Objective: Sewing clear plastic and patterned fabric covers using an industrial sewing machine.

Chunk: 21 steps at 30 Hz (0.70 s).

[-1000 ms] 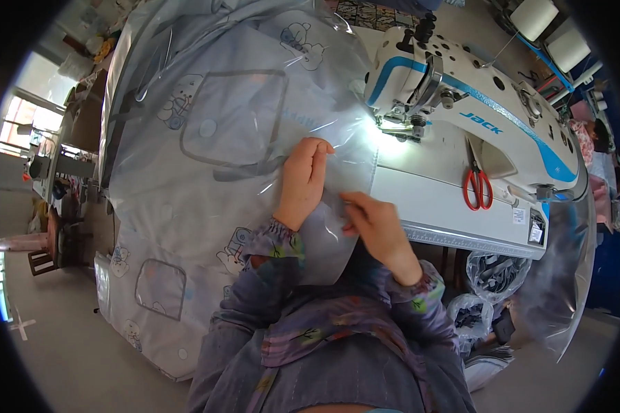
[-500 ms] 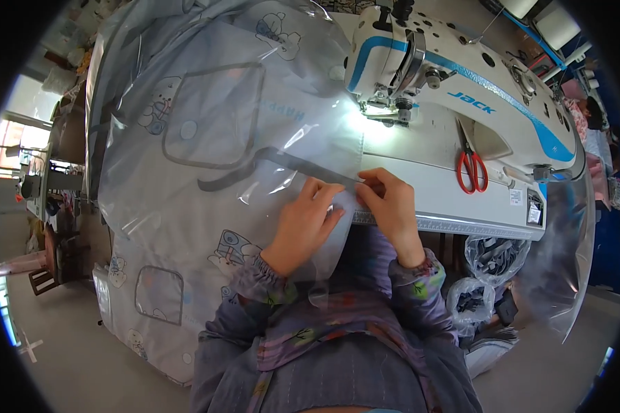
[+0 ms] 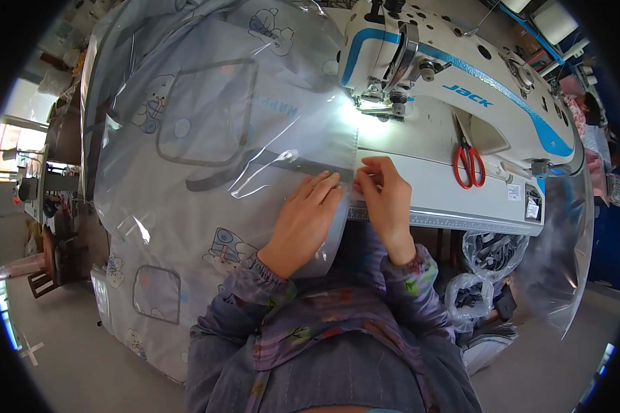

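A large grey fabric cover [image 3: 207, 199] with cartoon bears and grey-edged windows spreads across the left, overlaid with glossy clear plastic film [image 3: 269, 172]. A dark grey strip [image 3: 289, 162] runs across it toward my hands, apparently beneath the film. My left hand [image 3: 303, 219] lies flat on the film near the right edge, its fingers stretched out. At that edge, my right hand [image 3: 387, 199] pinches the film between thumb and forefinger; whether the strip's end is also in the pinch is hidden. Beyond my hands, the lit needle area of a white sewing machine [image 3: 386, 110] meets the cover's edge.
Red-handled scissors [image 3: 468, 165] rest on the machine bed, right of my hands. A ruler [image 3: 448, 226] lines the table's front edge. Below it hang clear plastic bags [image 3: 492, 258] of dark strips. More clear film [image 3: 551, 268] drapes at the far right.
My left hand has gone from a bent-finger grip to lying flat on the film. My right hand keeps its pinch at the edge. The film's glare has shifted over the strip.
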Tool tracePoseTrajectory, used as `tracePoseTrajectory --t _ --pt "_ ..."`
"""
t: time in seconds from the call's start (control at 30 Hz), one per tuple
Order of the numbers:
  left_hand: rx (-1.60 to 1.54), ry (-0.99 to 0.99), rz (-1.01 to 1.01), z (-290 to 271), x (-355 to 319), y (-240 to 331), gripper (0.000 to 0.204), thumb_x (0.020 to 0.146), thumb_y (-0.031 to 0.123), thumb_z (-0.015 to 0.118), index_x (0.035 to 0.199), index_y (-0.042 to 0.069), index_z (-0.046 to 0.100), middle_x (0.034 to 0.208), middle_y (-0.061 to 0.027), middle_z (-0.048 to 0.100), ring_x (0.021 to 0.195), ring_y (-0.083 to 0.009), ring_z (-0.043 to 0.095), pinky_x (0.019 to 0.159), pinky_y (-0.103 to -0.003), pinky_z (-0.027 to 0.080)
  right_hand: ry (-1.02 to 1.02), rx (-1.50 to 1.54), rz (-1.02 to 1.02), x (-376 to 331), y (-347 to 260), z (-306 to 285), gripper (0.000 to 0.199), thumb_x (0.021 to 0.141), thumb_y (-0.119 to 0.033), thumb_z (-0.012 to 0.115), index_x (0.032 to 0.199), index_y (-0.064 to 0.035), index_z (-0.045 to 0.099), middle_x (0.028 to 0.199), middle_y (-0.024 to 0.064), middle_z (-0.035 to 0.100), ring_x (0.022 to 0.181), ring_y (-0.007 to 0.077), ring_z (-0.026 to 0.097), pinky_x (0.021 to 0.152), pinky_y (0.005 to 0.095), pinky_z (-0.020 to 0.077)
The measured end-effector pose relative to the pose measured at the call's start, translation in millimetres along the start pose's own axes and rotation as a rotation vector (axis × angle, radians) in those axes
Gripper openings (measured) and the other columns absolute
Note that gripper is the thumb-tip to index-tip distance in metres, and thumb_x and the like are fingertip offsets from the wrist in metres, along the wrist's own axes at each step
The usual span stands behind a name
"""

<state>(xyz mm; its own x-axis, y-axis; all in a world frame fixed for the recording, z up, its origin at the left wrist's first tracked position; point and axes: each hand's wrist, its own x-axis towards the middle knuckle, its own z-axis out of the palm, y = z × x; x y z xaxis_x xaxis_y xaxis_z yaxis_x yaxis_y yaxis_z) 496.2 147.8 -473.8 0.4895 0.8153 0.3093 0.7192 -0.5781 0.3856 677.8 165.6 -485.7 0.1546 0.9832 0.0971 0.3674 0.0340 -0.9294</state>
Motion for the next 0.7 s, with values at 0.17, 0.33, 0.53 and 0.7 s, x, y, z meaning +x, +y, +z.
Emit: tracePoseTrajectory --t 0.17,0.33,0.53,0.7 --pt "-0.076 -0.035 -0.021 2.7 -6.2 -2.2 0.043 0.092 0.001 0.060 0.135 0.001 0.062 0.142 -0.0176 0.060 0.137 -0.0387 0.054 0.118 -0.054 0.040 -0.147 -0.254 -0.121 -68.3 5.6 -4.3 0.035 0.098 -0.004 0.068 0.132 -0.0044 0.058 0.079 0.0110 0.067 0.066 0.0172 0.068 0.060 0.0328 0.0535" --pt "-0.072 -0.077 -0.054 2.1 -8.5 4.1 0.044 0.096 0.008 0.059 0.140 0.002 0.060 0.145 -0.0185 0.057 0.139 -0.0386 0.052 0.118 -0.057 0.038 -0.510 0.194 0.173 -115.1 24.2 16.4 0.044 0.099 -0.007 0.068 0.139 -0.0074 0.051 0.068 0.0067 0.059 0.054 0.0122 0.056 0.051 0.0313 0.0424" --pt "-0.011 -0.083 -0.096 7.9 -3.9 21.2 0.041 0.101 0.017 0.060 0.140 0.002 0.061 0.148 -0.0190 0.055 0.139 -0.0399 0.051 0.117 -0.060 0.038 -0.609 0.670 0.383 -123.6 20.7 -10.7 0.049 0.103 0.002 0.058 0.146 -0.0071 0.039 0.115 0.0035 0.058 0.102 0.0085 0.056 0.084 0.0267 0.0474" --pt "0.026 -0.075 -0.121 13.5 6.9 22.7 0.043 0.101 0.020 0.061 0.140 0.003 0.061 0.149 -0.0193 0.055 0.140 -0.0403 0.050 0.116 -0.062 0.038 -0.650 0.752 0.410 -119.6 17.5 -15.9 0.055 0.103 0.008 0.054 0.151 -0.0085 0.032 0.139 0.0085 0.053 0.127 0.0129 0.053 0.103 0.0304 0.0468"
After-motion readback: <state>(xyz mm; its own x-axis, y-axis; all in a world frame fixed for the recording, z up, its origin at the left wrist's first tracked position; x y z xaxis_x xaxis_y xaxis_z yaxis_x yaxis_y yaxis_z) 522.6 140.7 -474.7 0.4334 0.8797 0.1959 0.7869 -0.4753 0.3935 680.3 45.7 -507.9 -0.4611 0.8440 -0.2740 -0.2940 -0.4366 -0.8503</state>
